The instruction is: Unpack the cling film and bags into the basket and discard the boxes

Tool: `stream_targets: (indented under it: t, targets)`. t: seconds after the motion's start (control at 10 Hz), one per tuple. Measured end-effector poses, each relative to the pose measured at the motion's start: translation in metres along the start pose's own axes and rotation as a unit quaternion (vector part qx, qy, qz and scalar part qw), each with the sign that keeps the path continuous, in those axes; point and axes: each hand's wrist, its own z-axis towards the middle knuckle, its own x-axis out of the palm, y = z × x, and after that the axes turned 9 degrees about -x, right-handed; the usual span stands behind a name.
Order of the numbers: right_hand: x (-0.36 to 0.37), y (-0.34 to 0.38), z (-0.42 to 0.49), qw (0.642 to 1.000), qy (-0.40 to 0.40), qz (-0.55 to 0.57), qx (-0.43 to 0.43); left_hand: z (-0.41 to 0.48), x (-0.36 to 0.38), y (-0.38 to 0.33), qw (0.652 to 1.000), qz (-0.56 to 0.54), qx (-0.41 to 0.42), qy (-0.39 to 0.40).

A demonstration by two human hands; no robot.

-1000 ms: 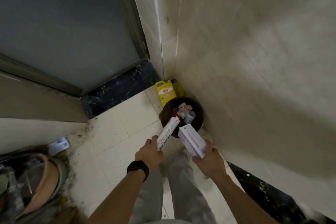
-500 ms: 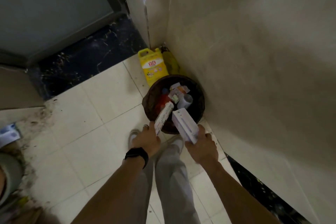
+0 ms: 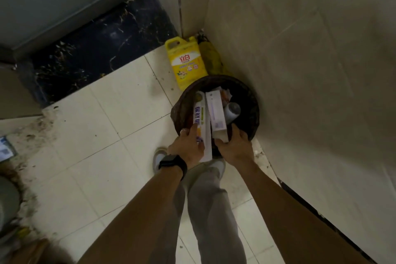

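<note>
The pale tiled floor (image 3: pixel 90 126) and the beige tiled wall (image 3: pixel 300 70) meet in a corner, and the person stands close in, grey trousers and light shoes showing below the arms. Against the wall sits the round dark waste bin (image 3: pixel 252 100), already part full of scraps and a grey tube; behind it stands a yellow plastic detergent jug (image 3: pixel 186 64). A moment ago the two cartons were held in the air short of the bin, angled apart; now both lie side by side over its mouth, their far ends down among the rubbish. The long white carton with blue lettering (image 3: pixel 200 118) is in the left hand (image 3: pixel 188 150), whose fingers (image 3: pixel 194 133) are wrapped along its near end, a black watch on the wrist and a ring showing. The plain white carton with a small label (image 3: pixel 215 109) is in the right hand (image 3: pixel 234 148), fingers closed around its lower end, thumb hooked near the bin's rim. I'd say the discard step is nearly finished: both hands only need to let go. The basket and the cling film are not in view from here, so whether the unpacking is complete cannot be told. The left carton overhangs the near rim and could tip out onto the floor if released carelessly
</note>
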Motion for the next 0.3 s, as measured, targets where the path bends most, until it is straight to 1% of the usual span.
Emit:
stream_targets:
  t: [0.1, 0.2, 0.3]
  targets:
    - [-0.006, 0.006, -0.026, 0.999, -0.01, 0.007, -0.035, -0.021, -0.011, 0.005, 1.0, 0.021, 0.007, 0.008]
    - [-0.025, 0.016, -0.064, 0.998, -0.002, -0.02, -0.054, -0.055, -0.037, 0.008, 0.998, 0.055, -0.002, 0.009]
    - [-0.049, 0.034, -0.109, 0.994, -0.025, -0.036, -0.096, -0.098, -0.066, 0.008, 0.995, 0.094, 0.016, -0.011]
